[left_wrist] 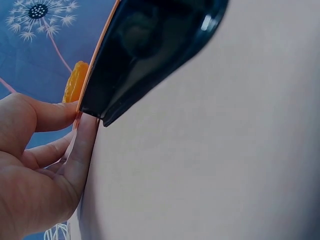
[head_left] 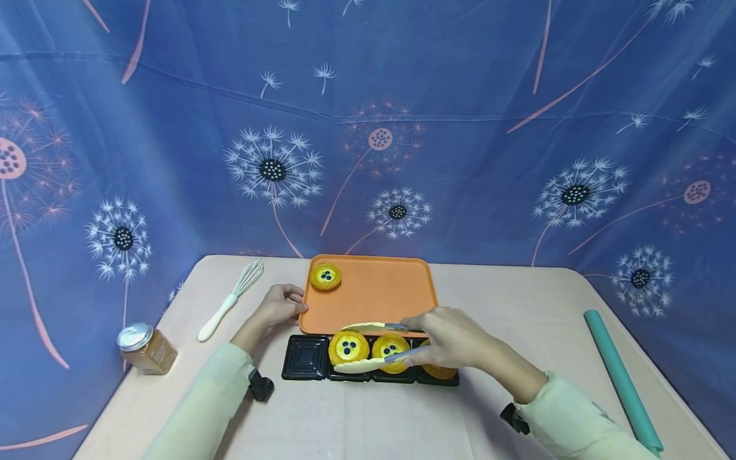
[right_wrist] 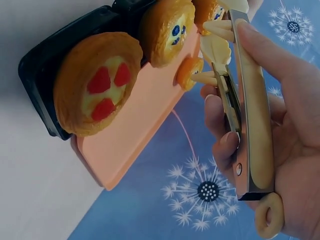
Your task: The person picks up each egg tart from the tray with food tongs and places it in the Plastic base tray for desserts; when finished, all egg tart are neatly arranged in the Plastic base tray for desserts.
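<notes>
My left hand (head_left: 282, 305) grips the left edge of an orange tray (head_left: 376, 291), thumb on top and fingers beneath. A tart (head_left: 325, 276) with blue dots sits in that tray's far left corner. In front lies a black compartment tray (head_left: 305, 358), its leftmost compartment bare. Two blue-dotted tarts, one left (head_left: 349, 347) and one right (head_left: 390, 348), fill its middle; a tart with red pieces (right_wrist: 100, 82) is at the right end. My right hand (head_left: 451, 335) holds tongs (right_wrist: 257, 115) with cream tips spread apart, the tips over either side of the middle tarts.
A white whisk (head_left: 227, 306) lies at the left, behind a jar (head_left: 146, 350) with a silver lid and brown contents. Along the right side of the table lies a green roll (head_left: 623, 380). Blue dandelion-patterned cloth (head_left: 460, 160) hangs behind the table.
</notes>
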A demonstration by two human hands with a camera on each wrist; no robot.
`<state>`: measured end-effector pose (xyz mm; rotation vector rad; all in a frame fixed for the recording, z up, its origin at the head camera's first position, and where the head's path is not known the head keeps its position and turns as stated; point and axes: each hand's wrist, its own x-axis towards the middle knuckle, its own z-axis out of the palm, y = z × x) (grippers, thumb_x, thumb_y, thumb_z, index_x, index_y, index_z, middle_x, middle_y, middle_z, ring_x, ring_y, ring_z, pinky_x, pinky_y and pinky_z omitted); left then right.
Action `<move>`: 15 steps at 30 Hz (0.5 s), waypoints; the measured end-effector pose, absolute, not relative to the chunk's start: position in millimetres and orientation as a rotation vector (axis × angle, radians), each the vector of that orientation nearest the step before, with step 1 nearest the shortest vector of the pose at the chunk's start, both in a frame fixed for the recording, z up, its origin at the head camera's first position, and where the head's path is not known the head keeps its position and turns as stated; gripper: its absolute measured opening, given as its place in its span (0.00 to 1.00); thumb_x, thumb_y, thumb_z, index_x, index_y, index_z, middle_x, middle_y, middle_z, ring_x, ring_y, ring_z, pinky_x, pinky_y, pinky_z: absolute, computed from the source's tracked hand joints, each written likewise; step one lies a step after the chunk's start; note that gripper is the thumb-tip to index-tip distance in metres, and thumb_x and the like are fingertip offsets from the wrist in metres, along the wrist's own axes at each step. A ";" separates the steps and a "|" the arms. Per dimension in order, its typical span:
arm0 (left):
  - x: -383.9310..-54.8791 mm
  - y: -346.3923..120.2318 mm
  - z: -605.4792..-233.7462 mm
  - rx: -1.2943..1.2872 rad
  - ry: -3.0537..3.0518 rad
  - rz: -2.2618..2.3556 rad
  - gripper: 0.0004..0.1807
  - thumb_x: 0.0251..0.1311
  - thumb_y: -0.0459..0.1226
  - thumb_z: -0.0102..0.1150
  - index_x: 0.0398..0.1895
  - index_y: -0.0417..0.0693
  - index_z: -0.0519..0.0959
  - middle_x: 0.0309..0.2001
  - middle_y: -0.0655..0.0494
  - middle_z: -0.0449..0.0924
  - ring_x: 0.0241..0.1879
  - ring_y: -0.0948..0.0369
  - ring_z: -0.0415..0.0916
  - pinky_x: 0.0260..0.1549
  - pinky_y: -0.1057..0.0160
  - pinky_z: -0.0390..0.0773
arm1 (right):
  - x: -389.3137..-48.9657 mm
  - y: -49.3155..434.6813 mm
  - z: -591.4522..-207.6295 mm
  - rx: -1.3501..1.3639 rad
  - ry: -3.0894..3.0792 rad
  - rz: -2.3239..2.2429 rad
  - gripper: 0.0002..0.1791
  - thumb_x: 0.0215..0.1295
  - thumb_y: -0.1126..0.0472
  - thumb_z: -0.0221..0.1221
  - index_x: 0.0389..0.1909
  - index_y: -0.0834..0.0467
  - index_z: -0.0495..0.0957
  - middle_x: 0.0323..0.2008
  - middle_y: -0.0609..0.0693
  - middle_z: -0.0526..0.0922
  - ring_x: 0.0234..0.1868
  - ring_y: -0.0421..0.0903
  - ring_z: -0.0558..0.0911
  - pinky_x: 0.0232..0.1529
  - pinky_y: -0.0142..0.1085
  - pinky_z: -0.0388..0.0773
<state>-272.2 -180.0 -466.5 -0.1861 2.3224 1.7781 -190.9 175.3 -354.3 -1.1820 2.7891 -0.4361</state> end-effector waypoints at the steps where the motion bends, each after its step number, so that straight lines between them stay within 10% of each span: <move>1: -272.1 -180.0 -466.6 -0.185 2.321 1.780 0.18 0.58 0.24 0.61 0.52 0.29 0.73 0.39 0.45 0.73 0.25 0.59 0.77 0.23 0.61 0.85 | -190.7 174.1 -355.2 -1.184 2.791 -0.423 0.32 0.52 0.43 0.73 0.54 0.57 0.83 0.42 0.47 0.88 0.27 0.34 0.75 0.25 0.33 0.72; 15: -273.8 -180.6 -468.7 -0.195 2.319 1.788 0.18 0.59 0.24 0.62 0.53 0.30 0.73 0.40 0.44 0.74 0.26 0.59 0.77 0.24 0.61 0.86 | -190.3 167.8 -358.9 -1.165 2.811 -0.375 0.32 0.51 0.43 0.73 0.54 0.57 0.83 0.37 0.46 0.88 0.22 0.35 0.70 0.21 0.32 0.68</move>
